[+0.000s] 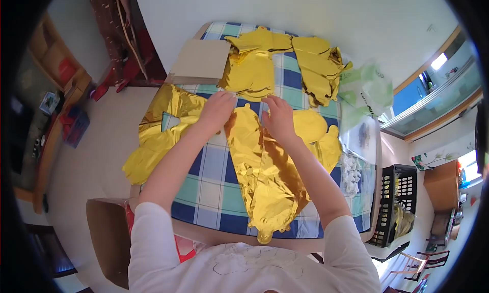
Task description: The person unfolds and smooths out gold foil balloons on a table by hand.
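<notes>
Several flat gold foil pieces lie on a table with a blue, green and white checked cloth (206, 191). My left hand (218, 109) is at the upper left edge of the middle foil piece (260, 165), its fingers bent together; what they hold, if anything, is hidden. My right hand (278, 117) is over the upper right of the same piece, fingers apart. Left of my left hand lies a foil piece with a cut-out hole (158, 135). Beyond my hands is a stack of folded foil (249, 71), with another folded foil piece (318, 64) to its right. Rounded foil (309, 125) lies beside my right hand.
A cardboard sheet (200, 61) is at the table's back left. On the right are a clear and green plastic bag (364, 92) and a white crumpled item (351, 173). A black crate (392, 201) stands right of the table, an open cardboard box (108, 242) at lower left. A person (109, 33) stands at upper left.
</notes>
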The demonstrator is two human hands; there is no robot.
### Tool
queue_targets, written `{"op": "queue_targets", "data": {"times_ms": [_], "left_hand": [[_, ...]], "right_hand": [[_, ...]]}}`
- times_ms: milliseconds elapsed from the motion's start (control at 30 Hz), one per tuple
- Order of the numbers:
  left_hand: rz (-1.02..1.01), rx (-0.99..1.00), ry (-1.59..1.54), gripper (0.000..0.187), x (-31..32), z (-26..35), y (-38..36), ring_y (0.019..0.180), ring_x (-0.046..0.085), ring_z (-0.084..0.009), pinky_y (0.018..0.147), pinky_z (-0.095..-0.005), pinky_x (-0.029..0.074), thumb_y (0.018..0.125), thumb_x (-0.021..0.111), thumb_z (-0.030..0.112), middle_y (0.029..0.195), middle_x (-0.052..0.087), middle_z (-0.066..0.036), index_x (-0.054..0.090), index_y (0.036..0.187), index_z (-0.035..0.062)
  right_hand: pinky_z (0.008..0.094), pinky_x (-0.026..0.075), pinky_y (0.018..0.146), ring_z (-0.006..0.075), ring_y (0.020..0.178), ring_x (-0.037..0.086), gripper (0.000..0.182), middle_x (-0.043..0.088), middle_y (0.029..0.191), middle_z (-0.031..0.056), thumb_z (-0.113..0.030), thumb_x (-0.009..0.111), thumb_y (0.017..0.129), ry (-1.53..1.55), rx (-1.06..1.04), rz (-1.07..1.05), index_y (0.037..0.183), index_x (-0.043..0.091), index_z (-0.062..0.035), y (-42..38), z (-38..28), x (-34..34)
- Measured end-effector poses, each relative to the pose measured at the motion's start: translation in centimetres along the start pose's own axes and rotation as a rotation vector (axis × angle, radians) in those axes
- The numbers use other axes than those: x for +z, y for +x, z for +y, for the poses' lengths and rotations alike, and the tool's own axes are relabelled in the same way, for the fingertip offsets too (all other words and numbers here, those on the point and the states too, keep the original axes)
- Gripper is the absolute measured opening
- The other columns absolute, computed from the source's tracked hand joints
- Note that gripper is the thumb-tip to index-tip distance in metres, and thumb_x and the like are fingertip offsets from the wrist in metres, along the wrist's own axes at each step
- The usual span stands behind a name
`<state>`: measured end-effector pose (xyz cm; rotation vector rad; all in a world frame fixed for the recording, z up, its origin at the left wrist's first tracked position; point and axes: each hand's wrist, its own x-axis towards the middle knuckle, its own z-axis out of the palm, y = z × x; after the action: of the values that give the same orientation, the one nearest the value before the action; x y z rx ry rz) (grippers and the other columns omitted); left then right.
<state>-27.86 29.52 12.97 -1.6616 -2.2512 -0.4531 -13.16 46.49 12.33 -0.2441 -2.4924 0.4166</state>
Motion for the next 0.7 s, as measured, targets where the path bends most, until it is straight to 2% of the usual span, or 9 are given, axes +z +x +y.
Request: {"op": "queue_targets", "data": {"times_ms": [200, 300, 367, 467, 500, 567, 600, 667, 700], "left_hand": [[-0.085, -0.238, 0.091, 0.01, 7.2, -0.9, 5.9, 0.099, 0.058, -0.0289, 0.084, -0.0386, 0.048, 0.077, 0.057, 0.007, 0.098, 0.062, -0.015, 0.061, 0.084, 0.0021], [-0.195, -0.276, 0.011, 0.007, 6.2, -1.4, 7.6, 0.09, 0.06, -0.0296, 0.078, -0.039, 0.049, 0.077, 0.06, 0.008, 0.092, 0.063, -0.014, 0.06, 0.082, 0.0031], [-0.163, -0.365, -0.155, 0.009, 5.4, -1.1, 8.4, 0.088, 0.06, -0.0309, 0.075, -0.0398, 0.048, 0.076, 0.062, 0.009, 0.09, 0.063, -0.014, 0.06, 0.083, 0.0038], [-0.151, -0.379, -0.349, 0.011, 4.7, -0.3, 9.3, 0.088, 0.059, -0.0316, 0.072, -0.042, 0.048, 0.078, 0.061, 0.011, 0.089, 0.063, -0.014, 0.06, 0.086, 0.0038], [-0.154, -0.366, -0.405, 0.012, 4.6, -0.1, 9.4, 0.088, 0.059, -0.0317, 0.071, -0.0429, 0.047, 0.079, 0.06, 0.012, 0.089, 0.063, -0.014, 0.059, 0.087, 0.0036], [0.113, -0.314, -0.399, 0.011, 4.4, 0.2, 9.6, 0.087, 0.059, -0.0311, 0.071, -0.0413, 0.047, 0.077, 0.063, 0.011, 0.087, 0.062, -0.012, 0.059, 0.085, 0.0042], [0.245, -0.291, -0.396, 0.011, 4.2, 0.3, 9.5, 0.087, 0.059, -0.0308, 0.071, -0.0404, 0.046, 0.077, 0.064, 0.01, 0.085, 0.062, -0.012, 0.06, 0.085, 0.0046], [0.516, -0.211, -0.166, 0.011, 1.1, 1.5, 9.6, 0.087, 0.058, -0.0297, 0.072, -0.0396, 0.046, 0.077, 0.064, 0.01, 0.085, 0.06, -0.01, 0.06, 0.085, 0.0053], [0.647, -0.166, -0.048, 0.011, 0.2, 1.9, 9.5, 0.087, 0.057, -0.0292, 0.072, -0.0392, 0.046, 0.076, 0.064, 0.01, 0.085, 0.06, -0.009, 0.06, 0.085, 0.0057]], "right_hand": [[0.0431, 0.037, 0.097, 0.027, 0.112, 0.051, 0.037, 0.057, 0.116, 0.0097, -0.008, 0.063, 0.074, -0.016, -0.026, -0.077, 0.111, 0.058, -0.0078, 1.9, 3.0, 0.4], [0.0425, 0.039, 0.095, 0.0293, 0.111, 0.051, 0.037, 0.057, 0.117, 0.0107, -0.007, 0.062, 0.075, 0.013, -0.069, -0.045, 0.112, 0.057, -0.007, 3.3, 3.8, 1.6], [0.0426, 0.04, 0.094, 0.0324, 0.109, 0.051, 0.037, 0.056, 0.118, 0.0115, -0.006, 0.063, 0.076, 0.053, -0.065, -0.033, 0.112, 0.057, -0.0074, 4.4, 3.7, 2.2], [0.0402, 0.042, 0.092, 0.0281, 0.11, 0.053, 0.031, 0.058, 0.113, 0.0106, -0.006, 0.061, 0.075, 0.005, -0.108, 0.03, 0.106, 0.059, -0.0076, 5.7, 3.2, 2.8], [0.0398, 0.043, 0.088, 0.0286, 0.107, 0.054, 0.027, 0.06, 0.11, 0.0112, -0.007, 0.061, 0.076, -0.03, -0.032, -0.059, 0.103, 0.06, -0.0077, 6.2, 3.4, 2.6], [0.039, 0.047, 0.081, 0.0296, 0.101, 0.058, 0.018, 0.062, 0.105, 0.0124, -0.007, 0.06, 0.078, -0.097, 0.126, -0.244, 0.096, 0.062, -0.0079, 7.2, 3.7, 2.5], [0.0394, 0.048, 0.077, 0.0306, 0.095, 0.06, 0.014, 0.063, 0.1, 0.0133, -0.008, 0.06, 0.079, -0.022, 0.171, -0.149, 0.093, 0.062, -0.0071, 7.4, 3.9, 2.4], [0.0401, 0.049, 0.068, 0.0326, 0.084, 0.063, 0.007, 0.065, 0.09, 0.0149, -0.009, 0.06, 0.08, 0.123, 0.256, 0.043, 0.086, 0.062, -0.0056, 7.8, 4.4, 2.1], [0.0402, 0.049, 0.067, 0.0337, 0.081, 0.063, 0.007, 0.065, 0.087, 0.0157, -0.009, 0.06, 0.081, 0.19, 0.261, 0.06, 0.086, 0.061, -0.0048, 7.9, 4.6, 1.8]]}}
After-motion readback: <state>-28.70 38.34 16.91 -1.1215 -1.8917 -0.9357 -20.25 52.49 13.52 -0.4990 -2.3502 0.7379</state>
